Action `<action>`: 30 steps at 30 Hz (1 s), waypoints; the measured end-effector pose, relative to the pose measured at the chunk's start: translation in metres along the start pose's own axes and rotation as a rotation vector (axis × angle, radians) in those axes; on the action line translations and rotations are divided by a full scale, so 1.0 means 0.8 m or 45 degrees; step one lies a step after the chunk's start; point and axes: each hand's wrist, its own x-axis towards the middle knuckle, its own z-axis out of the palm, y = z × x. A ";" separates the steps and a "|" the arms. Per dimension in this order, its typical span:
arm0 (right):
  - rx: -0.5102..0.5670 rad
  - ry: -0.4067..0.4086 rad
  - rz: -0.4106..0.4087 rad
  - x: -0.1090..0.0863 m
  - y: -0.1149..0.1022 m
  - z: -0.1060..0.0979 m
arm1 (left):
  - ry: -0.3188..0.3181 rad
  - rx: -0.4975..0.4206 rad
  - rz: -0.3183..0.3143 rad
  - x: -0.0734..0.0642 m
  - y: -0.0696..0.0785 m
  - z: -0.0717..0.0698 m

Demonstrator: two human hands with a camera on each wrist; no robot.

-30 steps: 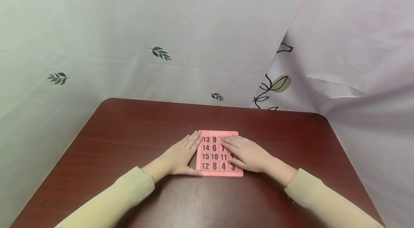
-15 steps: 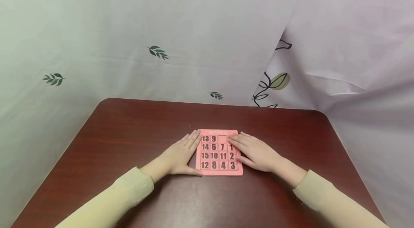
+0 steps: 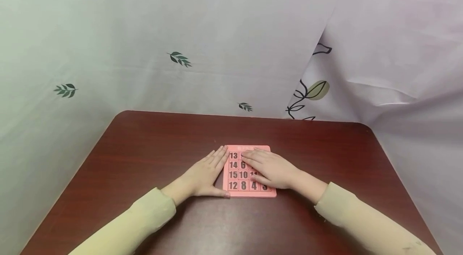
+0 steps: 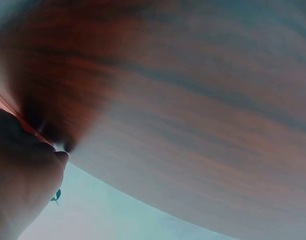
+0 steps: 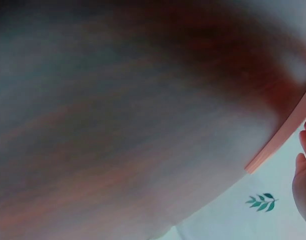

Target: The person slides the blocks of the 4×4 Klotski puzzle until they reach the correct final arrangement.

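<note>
A pink sliding number puzzle (image 3: 249,194) lies flat on the table, black numbers on its square tiles. Along its left side rests my left hand (image 3: 203,176), fingers straight at the upper left corner and thumb out at the lower left corner. My right hand (image 3: 273,170) reaches over from the right with fingers extended; its fingertips touch the second tile of the top row. That hand covers most of the two right columns, while 13, 14, 15, 12, 10 and 8 show. The right wrist view catches the puzzle's side edge (image 5: 282,134) beside the fingers.
Dark reddish-brown wood makes up the tabletop (image 3: 173,134), with rounded far corners. Behind and on both sides hangs a pale curtain (image 3: 217,38) with printed leaves. Light sleeves (image 3: 144,217) cover both forearms.
My right hand draws back to the right, uncovering a vacant slot in the top row, then moves left over the tiles again to the second column. The left hand stays at the puzzle's left side.
</note>
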 end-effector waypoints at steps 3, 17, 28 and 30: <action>-0.019 -0.007 -0.009 0.002 -0.001 0.000 | -0.005 0.000 -0.002 0.001 0.000 -0.001; -0.024 0.028 0.060 -0.030 0.010 0.002 | -0.008 -0.004 -0.007 0.000 -0.001 -0.004; -0.003 0.045 0.030 -0.017 0.002 0.002 | -0.010 -0.020 -0.002 0.000 0.000 -0.001; 0.002 0.031 0.019 -0.009 -0.001 0.000 | -0.006 -0.023 0.000 0.001 0.000 -0.002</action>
